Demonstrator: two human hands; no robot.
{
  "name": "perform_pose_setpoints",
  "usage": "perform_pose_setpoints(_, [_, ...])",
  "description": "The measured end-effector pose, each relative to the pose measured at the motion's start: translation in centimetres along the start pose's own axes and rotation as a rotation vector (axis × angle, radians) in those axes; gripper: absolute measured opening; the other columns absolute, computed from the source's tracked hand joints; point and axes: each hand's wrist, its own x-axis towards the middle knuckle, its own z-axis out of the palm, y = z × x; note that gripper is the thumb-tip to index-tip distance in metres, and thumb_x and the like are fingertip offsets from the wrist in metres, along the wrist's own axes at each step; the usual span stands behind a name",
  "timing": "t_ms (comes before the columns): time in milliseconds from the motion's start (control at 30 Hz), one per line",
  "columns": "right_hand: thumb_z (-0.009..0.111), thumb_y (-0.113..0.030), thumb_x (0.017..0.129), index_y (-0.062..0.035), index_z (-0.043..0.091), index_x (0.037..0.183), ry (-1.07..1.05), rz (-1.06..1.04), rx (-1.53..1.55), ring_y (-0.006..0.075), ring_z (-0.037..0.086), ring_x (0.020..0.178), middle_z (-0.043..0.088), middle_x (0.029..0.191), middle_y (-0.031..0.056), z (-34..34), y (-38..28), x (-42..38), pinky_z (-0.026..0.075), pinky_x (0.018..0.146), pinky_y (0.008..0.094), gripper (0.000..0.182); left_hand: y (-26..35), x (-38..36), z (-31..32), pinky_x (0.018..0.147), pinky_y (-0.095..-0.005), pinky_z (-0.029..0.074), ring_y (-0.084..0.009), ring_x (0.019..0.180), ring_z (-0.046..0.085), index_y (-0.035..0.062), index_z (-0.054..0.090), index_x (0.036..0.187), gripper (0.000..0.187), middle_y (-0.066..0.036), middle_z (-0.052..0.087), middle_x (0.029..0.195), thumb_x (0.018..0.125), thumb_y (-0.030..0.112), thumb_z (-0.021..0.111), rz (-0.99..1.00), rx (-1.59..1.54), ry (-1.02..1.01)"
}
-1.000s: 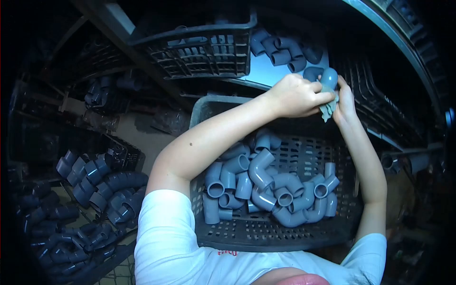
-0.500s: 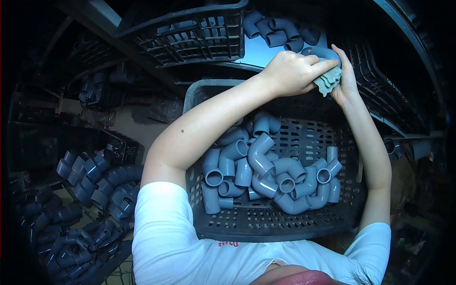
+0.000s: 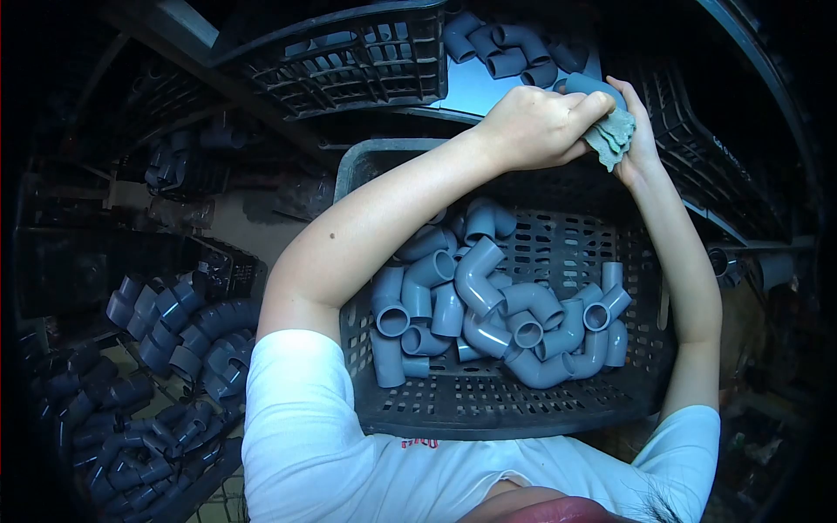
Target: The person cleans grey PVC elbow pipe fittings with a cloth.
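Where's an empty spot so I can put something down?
Inside the big black basket, a slotted patch looks open, between the grey pipe bends and the far wall. The pale surface has a small bare strip between the upper crate and more bends. It's crowded in the basket's middle and in the heaps on the left.

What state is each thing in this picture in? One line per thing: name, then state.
Left hand: closed on the green cloth
Right hand: curled around a grey elbow fitting
Green cloth: crumpled
Grey elbow fitting: held, partly hidden
Black crate: open-topped, partly filled
Fittings in the crate: loosely jumbled
Upper crate: holding something, slats hide most
Fittings on the white surface: lying loose
Fittings at left: heaped
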Motion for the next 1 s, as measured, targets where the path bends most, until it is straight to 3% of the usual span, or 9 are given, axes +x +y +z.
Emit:
perform_pose_setpoints(267, [0.052,-0.046,0.097,-0.0008,0.061,0.115,0.000,-0.032,0.006,0.0217,0.069,0.096,0.066,0.105,0.0128,0.1,0.3,0.3,0.059,0.088,0.0377,0.049,0.1,0.2,-0.2,0.058,-0.0362,0.058,-0.0281,0.069,0.072,0.0147,0.057,0.122,0.042,-0.009,0.073,0.088,0.083,0.024,0.071,0.024,0.011,-0.020])
perform_pose_setpoints(600, [0.050,-0.044,0.098,-0.0008,0.061,0.114,0.017,-0.046,0.000,0.0220,0.069,0.096,0.067,0.104,0.0131,0.5,0.1,-0.1,0.060,0.087,0.0375,0.047,0.0,0.1,-0.1,0.058,-0.0364,0.058,-0.0286,0.067,0.071,0.0158,0.055,0.125,0.047,-0.008,0.072,0.089,0.082,0.023,0.072,0.021,0.006,-0.042])
perform_pose_setpoints(1000, [0.039,-0.044,0.100,0.0052,0.060,0.122,0.029,-0.011,0.023,0.0276,0.068,0.105,0.068,0.115,0.0191,1.6,-0.3,-0.7,0.055,0.097,0.0405,0.058,-0.1,0.0,-0.1,0.058,-0.0378,0.059,-0.0299,0.068,0.071,0.0175,0.054,0.126,0.049,-0.009,0.071,0.088,0.081,0.022,0.071,0.012,0.003,-0.066])
